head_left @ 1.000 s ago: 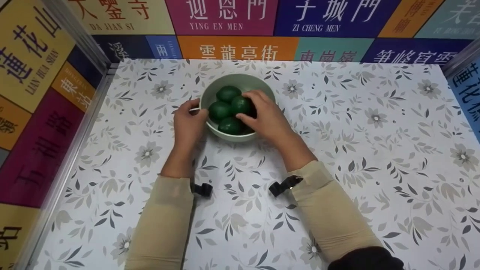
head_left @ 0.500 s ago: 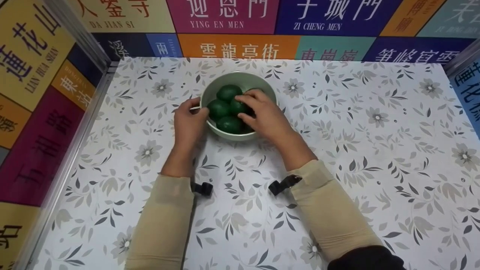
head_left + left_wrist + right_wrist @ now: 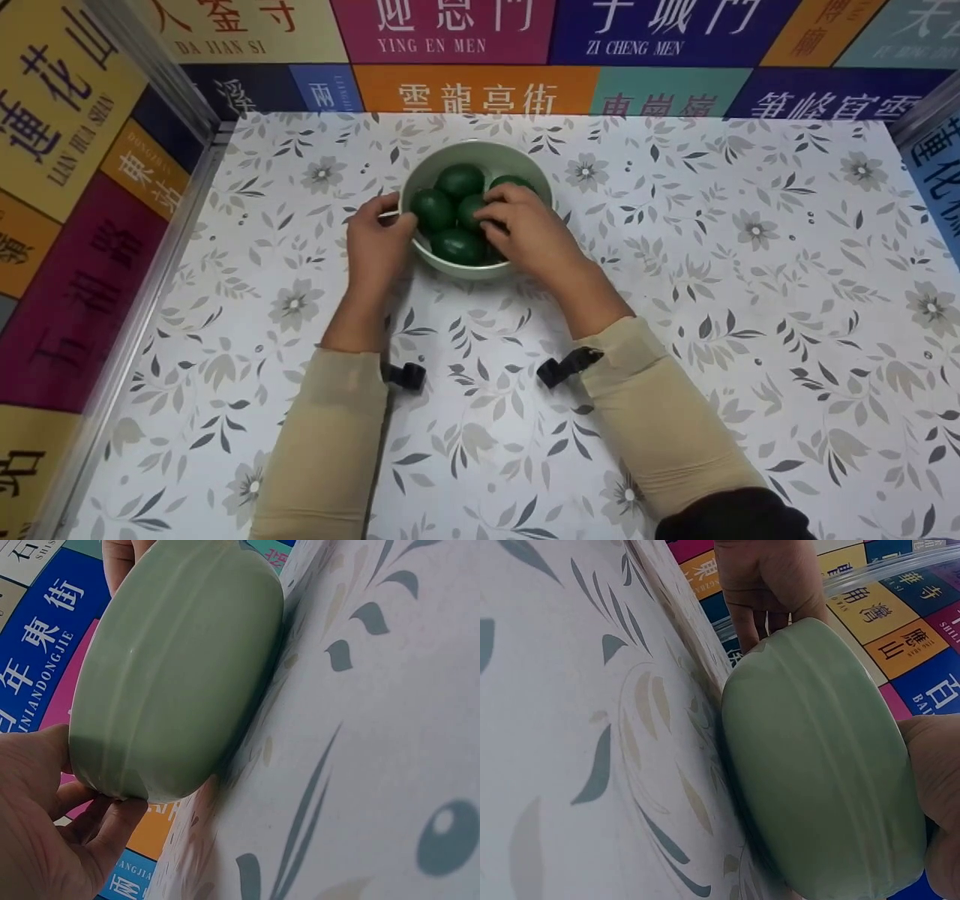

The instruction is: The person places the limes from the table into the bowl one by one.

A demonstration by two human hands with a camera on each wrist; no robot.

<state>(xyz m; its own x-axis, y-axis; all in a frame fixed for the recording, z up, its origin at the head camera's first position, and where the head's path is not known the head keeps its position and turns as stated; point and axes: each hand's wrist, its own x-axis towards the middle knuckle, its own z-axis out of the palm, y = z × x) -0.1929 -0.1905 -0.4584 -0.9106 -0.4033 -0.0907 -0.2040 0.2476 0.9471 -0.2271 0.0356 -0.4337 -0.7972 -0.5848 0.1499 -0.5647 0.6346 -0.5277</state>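
In the head view, a pale green bowl holds several smooth, dark green avocados. The left hand grips its left rim, thumb on top; the left wrist view shows the fingers against the outer wall. Over the bowl's right side, the right hand reaches in with bent fingers. Their tips overlap the middle avocado, and I cannot tell whether they grip it. Another avocado shows behind the knuckles. In the right wrist view the bowl wall hides the fingertips of the right hand.
The bowl stands toward the back of a table with a white floral cover. Colourful panels with lettering rise along the back and sides. Black wrist cameras sit at both beige sleeve cuffs.
The right fingers have bent and drawn together over the bowl. The avocados have shifted slightly left, and one at the back right has come into view. The left hand keeps its hold on the rim.
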